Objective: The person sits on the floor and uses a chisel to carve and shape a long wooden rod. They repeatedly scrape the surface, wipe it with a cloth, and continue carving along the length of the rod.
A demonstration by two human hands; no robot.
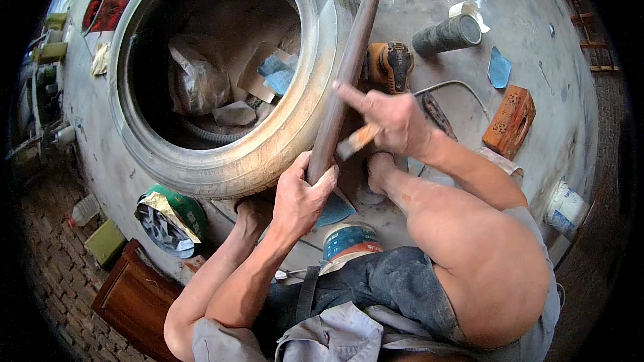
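One long bar (353,60), dk brown w/ a greyish cast, smooth-looking, rounded at its far end, is held at a slant along the R side of the tyre (298,139); whether the two are touching can't be told. Its near end is gripped by the L hand (302,193), betw. thumb & fingers. A small brush (362,139) w/ orange-brown handle is held in the curled fingers of the R hand (401,119), index stretched out to the bar. Just beyond, an orange/blk power tool (391,65) is seen.
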